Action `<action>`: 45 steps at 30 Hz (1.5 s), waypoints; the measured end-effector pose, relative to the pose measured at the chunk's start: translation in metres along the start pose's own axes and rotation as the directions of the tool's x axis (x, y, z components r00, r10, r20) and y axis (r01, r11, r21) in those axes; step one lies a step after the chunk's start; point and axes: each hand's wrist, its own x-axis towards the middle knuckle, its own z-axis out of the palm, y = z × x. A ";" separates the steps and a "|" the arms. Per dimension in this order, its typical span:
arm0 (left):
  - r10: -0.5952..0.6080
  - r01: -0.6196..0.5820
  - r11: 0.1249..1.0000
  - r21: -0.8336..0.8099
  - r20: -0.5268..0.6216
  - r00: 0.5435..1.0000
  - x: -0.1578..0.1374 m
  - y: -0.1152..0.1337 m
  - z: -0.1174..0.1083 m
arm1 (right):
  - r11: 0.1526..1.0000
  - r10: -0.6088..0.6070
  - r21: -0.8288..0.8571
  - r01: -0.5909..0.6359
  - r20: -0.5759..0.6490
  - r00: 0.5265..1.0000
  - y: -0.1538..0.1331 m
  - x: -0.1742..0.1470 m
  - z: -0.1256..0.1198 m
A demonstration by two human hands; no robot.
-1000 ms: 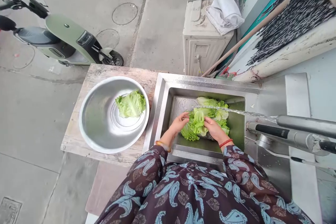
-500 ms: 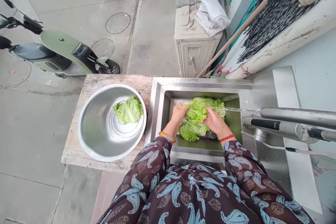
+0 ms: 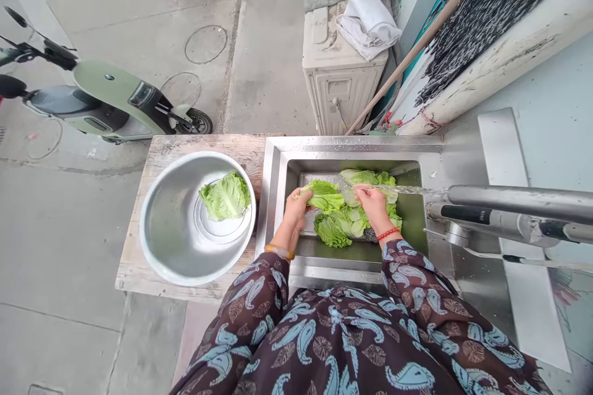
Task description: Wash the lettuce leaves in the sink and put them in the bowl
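Over the left part of the steel sink (image 3: 352, 147), my left hand (image 3: 294, 211) grips a green lettuce leaf (image 3: 325, 197) by its stem end. My right hand (image 3: 374, 203) is apart from that leaf, its fingers pinched together at the running water (image 3: 407, 189). Whether anything small is between those fingers cannot be made out. Several more lettuce leaves (image 3: 336, 231) lie in the basin beneath both hands. Partly hidden by my right wrist is a dark, speckled scrubber-like thing (image 3: 370, 235).
Left of the sink, a metal basin (image 3: 152, 222) with one lettuce leaf (image 3: 225, 196) inside stands on a wooden board (image 3: 139, 259). The faucet (image 3: 504, 196) reaches in from the right. Behind are a boxy unit (image 3: 345, 83) with a white cloth (image 3: 368, 18), a mop handle (image 3: 407, 55) and a scooter (image 3: 115, 89).
My left hand has drawn the lettuce leaf left, out of the water stream. My right hand has let go of that leaf and closed its fingers near the stream.
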 end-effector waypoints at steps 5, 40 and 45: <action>0.146 -0.144 0.930 0.338 0.019 0.989 0.009 -0.011 -0.030 | 0.988 0.048 -0.149 -0.038 0.065 0.997 0.031 0.010 -0.033; 0.069 -0.052 0.988 0.144 -0.116 0.991 0.005 -0.047 -0.006 | 0.766 0.161 0.527 -0.368 0.397 0.903 0.001 0.006 -0.012; 0.093 -0.075 0.990 0.123 -0.144 0.985 0.006 -0.039 -0.003 | 0.728 0.173 0.600 -0.331 0.306 0.936 -0.017 0.018 0.014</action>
